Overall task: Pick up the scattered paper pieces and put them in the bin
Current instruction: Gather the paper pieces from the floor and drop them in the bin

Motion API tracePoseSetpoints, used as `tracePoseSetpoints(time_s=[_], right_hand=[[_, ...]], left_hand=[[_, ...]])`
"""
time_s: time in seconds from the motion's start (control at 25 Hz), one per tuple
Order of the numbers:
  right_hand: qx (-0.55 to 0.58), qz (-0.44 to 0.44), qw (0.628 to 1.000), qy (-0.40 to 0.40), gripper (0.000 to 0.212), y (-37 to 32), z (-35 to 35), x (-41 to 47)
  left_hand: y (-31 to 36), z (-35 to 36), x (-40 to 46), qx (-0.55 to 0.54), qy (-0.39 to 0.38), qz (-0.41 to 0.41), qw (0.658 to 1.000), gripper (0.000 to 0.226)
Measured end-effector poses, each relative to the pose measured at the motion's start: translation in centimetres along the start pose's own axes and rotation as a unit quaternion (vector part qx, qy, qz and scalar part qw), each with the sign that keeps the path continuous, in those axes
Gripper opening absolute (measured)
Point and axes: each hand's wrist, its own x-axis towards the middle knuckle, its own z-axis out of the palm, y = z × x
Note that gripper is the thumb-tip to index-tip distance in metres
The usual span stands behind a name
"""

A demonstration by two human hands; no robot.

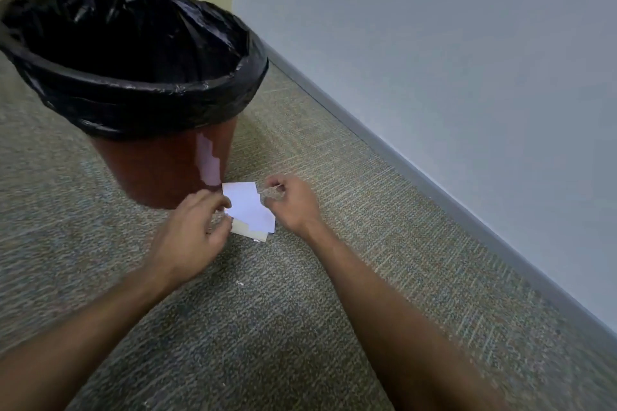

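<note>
Paper pieces (pixel 248 207), a few white scraps overlapping with a cream one underneath, lie on the carpet (pixel 334 277) right at the foot of the bin (pixel 160 170), between the person's two hands. The left hand (pixel 190 233) has its fingers curled in at the left edge of the pile and seems to pinch it, while the right hand (pixel 290 202) has thumb and fingertips bunched just beside the upper right corner; whether it has hold of a scrap I cannot tell. The risk, to my eye, is that the loose stack fans apart as it comes up, since only its edges are held, and a lower scrap slips back to the floor. A tiny white fleck (pixel 239 284) nearer the person could easily be missed. The bin stands tall beside the pile, its rim wrapped in a black liner (pixel 150 90) that folds over the edge, so the hands must clear that rim or the paper may catch and fall outside. A wall (pixel 434 60) with a grey skirting runs close on the right.
</note>
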Motion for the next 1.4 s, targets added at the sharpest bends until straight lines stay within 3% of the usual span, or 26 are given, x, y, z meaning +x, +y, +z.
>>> tracePoseSetpoints(time_s=[0.16, 0.24, 0.32, 0.52, 0.68, 0.8, 0.96, 1.04, 1.4], right_hand=[[-0.091, -0.012, 0.991, -0.100, 0.070, 2.5, 2.1, -0.5], [-0.139, -0.035, 0.981, -0.132, 0.089, 3.2, 3.2, -0.9], [-0.196, -0.048, 0.968, -0.149, 0.094, 3.9, 3.9, -1.0], [-0.273, -0.110, 0.945, -0.143, 0.071, 4.7, 3.2, -0.2], [-0.405, -0.231, 0.878, -0.107, 0.049, 4.5, 2.7, 0.2], [-0.478, -0.277, 0.828, -0.097, 0.044, 4.8, 2.5, 0.2], [-0.527, -0.303, 0.785, -0.118, 0.036, 4.6, 2.9, 0.2], [-0.528, -0.317, 0.780, -0.110, 0.032, 4.7, 2.7, 0.1], [-0.405, -0.361, 0.840, -0.031, 0.020, 8.8, 2.1, -2.0]], left_hand=[[-2.1, 4.8, -0.2, 0.022, -0.084, -0.030, 0.996, 0.042], [-2.8, 6.1, 0.3, 0.018, -0.067, -0.034, 0.997, 0.037], [-3.2, 7.0, 1.5, -0.001, -0.042, -0.039, 0.998, 0.032], [-4.0, 8.2, 6.5, 0.022, -0.124, -0.028, 0.992, 0.054], [-4.7, 9.5, 10.3, 0.065, -0.213, -0.103, 0.969, 0.057], [-3.9, 10.3, 11.5, 0.084, -0.205, -0.157, 0.962, 0.036], [-3.2, 10.9, 11.5, 0.173, -0.190, -0.167, 0.952, 0.039], [-2.8, 11.2, 11.6, 0.183, -0.184, -0.176, 0.950, 0.039], [-2.1, 10.2, 11.2, 0.165, -0.242, -0.163, 0.942, 0.045]])
